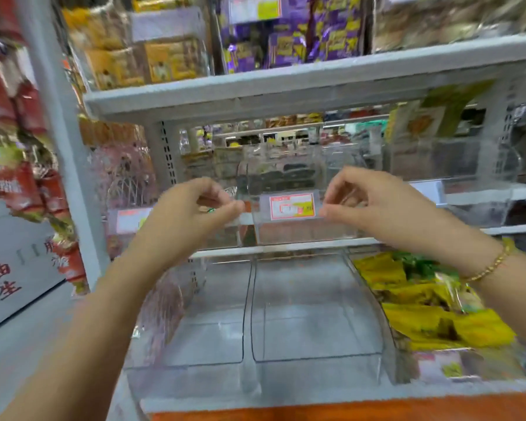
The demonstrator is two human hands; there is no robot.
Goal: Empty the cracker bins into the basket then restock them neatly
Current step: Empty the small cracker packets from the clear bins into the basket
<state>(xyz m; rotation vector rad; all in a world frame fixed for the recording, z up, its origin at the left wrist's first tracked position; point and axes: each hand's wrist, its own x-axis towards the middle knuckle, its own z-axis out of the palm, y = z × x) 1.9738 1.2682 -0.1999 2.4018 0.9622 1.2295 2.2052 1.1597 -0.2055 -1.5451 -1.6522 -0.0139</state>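
A clear plastic bin [304,232] with a red-and-white price label [292,206] stands on the middle shelf and looks empty. My left hand [192,214] has curled fingers that pinch at the bin's front left corner. At the right end of the label, my right hand [365,202], with a gold bracelet on its wrist, pinches the front rim. The view is blurred, so the exact grip is unclear. Below, two clear bins [316,314] on the lower shelf are empty. No basket is clearly visible.
Yellow snack packets [422,317] fill the bin at lower right. The upper shelf [286,86] carries orange and purple packs. Red packets hang on the left post [58,132]. An orange strip [346,413] runs along the bottom edge.
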